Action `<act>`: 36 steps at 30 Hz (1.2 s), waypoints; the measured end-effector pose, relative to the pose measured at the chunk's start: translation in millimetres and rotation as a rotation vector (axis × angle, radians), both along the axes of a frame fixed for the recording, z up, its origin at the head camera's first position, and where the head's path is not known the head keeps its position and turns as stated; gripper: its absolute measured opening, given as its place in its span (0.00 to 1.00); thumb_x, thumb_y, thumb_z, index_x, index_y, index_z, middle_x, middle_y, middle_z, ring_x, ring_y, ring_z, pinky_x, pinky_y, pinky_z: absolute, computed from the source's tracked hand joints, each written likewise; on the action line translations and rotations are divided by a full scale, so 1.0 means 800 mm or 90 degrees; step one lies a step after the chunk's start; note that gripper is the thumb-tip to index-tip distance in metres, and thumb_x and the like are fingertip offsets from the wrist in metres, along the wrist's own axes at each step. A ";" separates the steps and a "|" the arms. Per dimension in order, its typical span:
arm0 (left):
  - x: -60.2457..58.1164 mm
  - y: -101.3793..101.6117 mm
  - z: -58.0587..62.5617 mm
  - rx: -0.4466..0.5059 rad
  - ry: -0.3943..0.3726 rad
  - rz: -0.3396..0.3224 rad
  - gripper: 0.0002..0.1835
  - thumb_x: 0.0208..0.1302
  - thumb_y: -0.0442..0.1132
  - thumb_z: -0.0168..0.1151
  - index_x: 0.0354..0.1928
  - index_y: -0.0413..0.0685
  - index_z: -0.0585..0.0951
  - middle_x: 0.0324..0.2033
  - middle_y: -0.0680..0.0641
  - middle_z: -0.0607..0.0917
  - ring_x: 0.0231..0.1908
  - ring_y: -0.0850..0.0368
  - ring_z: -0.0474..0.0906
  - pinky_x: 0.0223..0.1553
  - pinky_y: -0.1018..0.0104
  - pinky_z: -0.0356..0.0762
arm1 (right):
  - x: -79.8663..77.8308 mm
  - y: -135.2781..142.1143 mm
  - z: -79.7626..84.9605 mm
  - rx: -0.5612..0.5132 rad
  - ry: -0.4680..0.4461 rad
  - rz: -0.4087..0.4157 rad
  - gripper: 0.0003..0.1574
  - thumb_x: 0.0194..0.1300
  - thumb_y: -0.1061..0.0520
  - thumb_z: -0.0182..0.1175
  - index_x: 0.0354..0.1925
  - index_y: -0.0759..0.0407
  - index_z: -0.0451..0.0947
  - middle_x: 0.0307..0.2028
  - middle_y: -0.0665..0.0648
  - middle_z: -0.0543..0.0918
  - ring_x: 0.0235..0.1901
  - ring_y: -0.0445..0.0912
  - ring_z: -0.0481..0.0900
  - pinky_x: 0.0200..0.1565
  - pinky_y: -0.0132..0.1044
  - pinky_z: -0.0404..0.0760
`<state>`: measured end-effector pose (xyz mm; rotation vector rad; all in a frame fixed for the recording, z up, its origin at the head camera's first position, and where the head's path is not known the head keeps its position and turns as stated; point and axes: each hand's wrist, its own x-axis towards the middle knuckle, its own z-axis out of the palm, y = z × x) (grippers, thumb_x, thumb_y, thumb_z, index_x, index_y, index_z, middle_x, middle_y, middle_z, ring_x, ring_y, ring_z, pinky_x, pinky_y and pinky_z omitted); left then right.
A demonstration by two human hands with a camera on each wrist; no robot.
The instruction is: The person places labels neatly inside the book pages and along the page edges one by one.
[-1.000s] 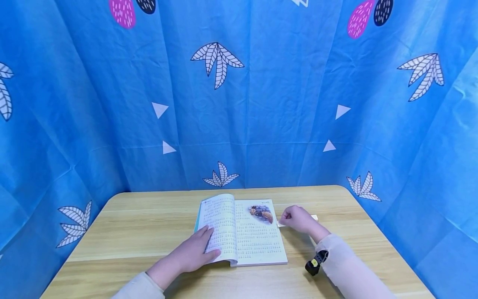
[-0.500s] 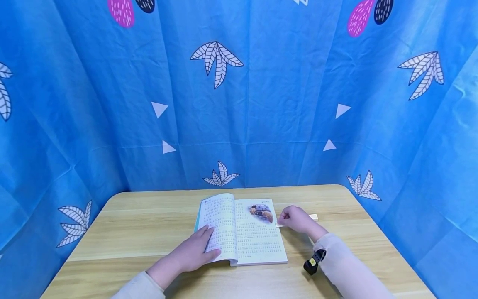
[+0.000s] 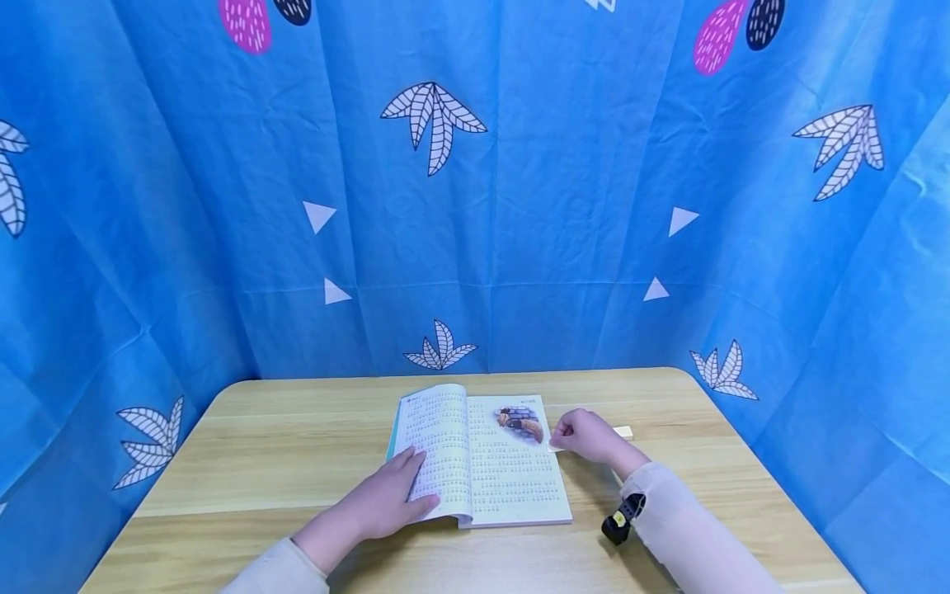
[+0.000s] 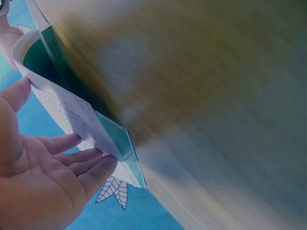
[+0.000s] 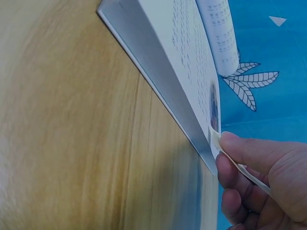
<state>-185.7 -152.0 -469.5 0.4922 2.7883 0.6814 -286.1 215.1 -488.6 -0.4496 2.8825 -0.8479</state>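
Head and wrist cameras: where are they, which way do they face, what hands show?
Head: on the head, facing forward and down at the book, table and curtain; left hand, right hand and sleeves show.
Left wrist: on that wrist, facing the book's curled page; left hand shows, the right peeks in.
Right wrist: on that wrist, facing the book and a pinched strip; only the right hand shows.
Shared: head and right wrist both show the printed picture.

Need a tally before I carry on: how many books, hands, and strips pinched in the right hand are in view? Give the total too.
Books: 1, the open book
Hands: 2, the left hand and right hand
Strips pinched: 1, the pale strip
Total: 4
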 end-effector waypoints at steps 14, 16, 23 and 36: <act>-0.001 0.000 0.000 0.005 -0.001 -0.002 0.47 0.67 0.66 0.57 0.74 0.36 0.63 0.74 0.33 0.60 0.73 0.35 0.56 0.70 0.39 0.58 | 0.001 -0.004 0.002 0.013 -0.008 -0.008 0.12 0.62 0.58 0.70 0.24 0.53 0.79 0.21 0.47 0.77 0.22 0.42 0.72 0.29 0.36 0.72; -0.002 -0.001 -0.001 0.004 0.001 -0.004 0.47 0.67 0.66 0.57 0.74 0.35 0.63 0.74 0.33 0.60 0.73 0.35 0.56 0.70 0.38 0.58 | 0.001 -0.004 0.002 0.013 -0.004 -0.004 0.12 0.62 0.58 0.70 0.24 0.53 0.79 0.21 0.47 0.77 0.22 0.42 0.72 0.29 0.35 0.72; -0.004 -0.001 -0.003 -0.002 -0.002 0.000 0.47 0.67 0.67 0.56 0.74 0.37 0.63 0.74 0.33 0.60 0.73 0.35 0.56 0.70 0.39 0.58 | 0.003 -0.005 0.004 0.021 0.001 0.002 0.12 0.62 0.58 0.70 0.24 0.53 0.79 0.20 0.46 0.77 0.21 0.40 0.70 0.28 0.34 0.71; -0.003 0.001 -0.002 0.000 -0.005 0.007 0.47 0.67 0.66 0.57 0.74 0.37 0.63 0.74 0.33 0.60 0.73 0.35 0.56 0.69 0.37 0.59 | 0.001 -0.004 0.000 0.014 0.010 -0.004 0.12 0.60 0.58 0.71 0.24 0.53 0.79 0.20 0.46 0.77 0.21 0.41 0.71 0.28 0.35 0.72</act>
